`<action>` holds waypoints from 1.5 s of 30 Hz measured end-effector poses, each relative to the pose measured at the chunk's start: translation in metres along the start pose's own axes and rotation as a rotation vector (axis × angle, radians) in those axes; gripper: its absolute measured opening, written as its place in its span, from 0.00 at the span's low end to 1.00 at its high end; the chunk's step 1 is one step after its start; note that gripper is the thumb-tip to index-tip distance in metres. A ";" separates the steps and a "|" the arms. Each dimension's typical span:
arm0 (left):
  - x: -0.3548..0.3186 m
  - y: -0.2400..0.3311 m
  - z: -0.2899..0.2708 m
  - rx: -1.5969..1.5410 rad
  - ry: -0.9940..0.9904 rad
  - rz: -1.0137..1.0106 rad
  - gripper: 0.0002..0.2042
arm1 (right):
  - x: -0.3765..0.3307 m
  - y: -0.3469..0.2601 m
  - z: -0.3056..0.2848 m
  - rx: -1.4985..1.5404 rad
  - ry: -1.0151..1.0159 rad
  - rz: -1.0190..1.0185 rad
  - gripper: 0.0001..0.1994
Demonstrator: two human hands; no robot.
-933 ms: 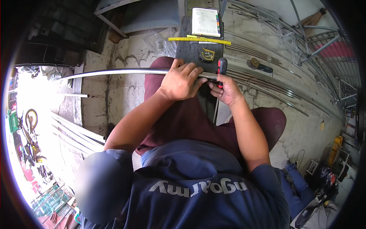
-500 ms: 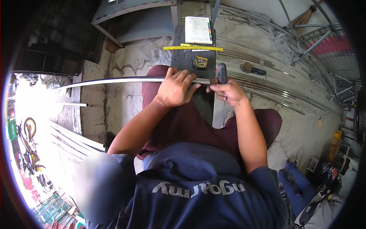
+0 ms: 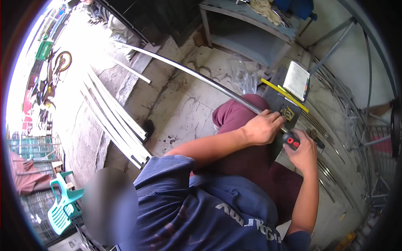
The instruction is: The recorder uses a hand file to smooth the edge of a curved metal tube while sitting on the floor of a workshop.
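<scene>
My left hand point(image 3: 263, 127) presses the long metal rod point(image 3: 188, 71) onto the dark block point(image 3: 279, 100) over my knee, fingers curled closed around it. My right hand point(image 3: 302, 152) grips a red-and-black tool point(image 3: 292, 140), fingers wrapped shut. The rod's long free end could swing and slip, I judge.

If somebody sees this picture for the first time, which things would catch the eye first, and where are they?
Probably the long, slightly curved metal bar, which runs from the upper left down to the middle, where the left hand presses on it. Just right of that, the right hand grips a tool with a red and black handle. A bundle of pale metal strips lies on the concrete floor at left.
</scene>
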State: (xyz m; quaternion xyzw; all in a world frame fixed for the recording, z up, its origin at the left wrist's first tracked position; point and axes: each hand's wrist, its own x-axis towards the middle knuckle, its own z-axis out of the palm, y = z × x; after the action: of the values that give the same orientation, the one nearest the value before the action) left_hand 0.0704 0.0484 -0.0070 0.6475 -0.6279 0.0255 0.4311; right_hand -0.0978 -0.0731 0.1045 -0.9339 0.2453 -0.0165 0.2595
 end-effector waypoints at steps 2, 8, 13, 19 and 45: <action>-0.006 -0.001 -0.003 -0.014 -0.011 -0.034 0.16 | 0.017 -0.021 0.002 -0.233 -0.189 0.031 0.24; -0.035 -0.020 -0.072 0.083 0.293 -0.298 0.20 | 0.052 -0.006 0.016 -0.516 -0.281 -0.156 0.14; -0.100 -0.102 -0.115 -0.247 1.027 -0.974 0.24 | 0.029 -0.032 -0.008 -0.325 -0.467 -0.297 0.09; -0.134 -0.179 -0.214 -1.274 1.354 -0.850 0.28 | -0.041 -0.055 -0.087 -0.196 -0.570 -0.276 0.13; -0.087 -0.201 -0.218 -1.938 1.270 -0.659 0.24 | -0.324 0.298 -0.201 -0.478 0.686 0.639 0.24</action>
State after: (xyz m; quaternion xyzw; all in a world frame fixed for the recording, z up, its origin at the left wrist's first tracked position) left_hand 0.3310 0.2133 -0.0259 0.0560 0.1334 -0.2539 0.9563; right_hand -0.5480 -0.2400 0.1625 -0.7864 0.5859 -0.1852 -0.0638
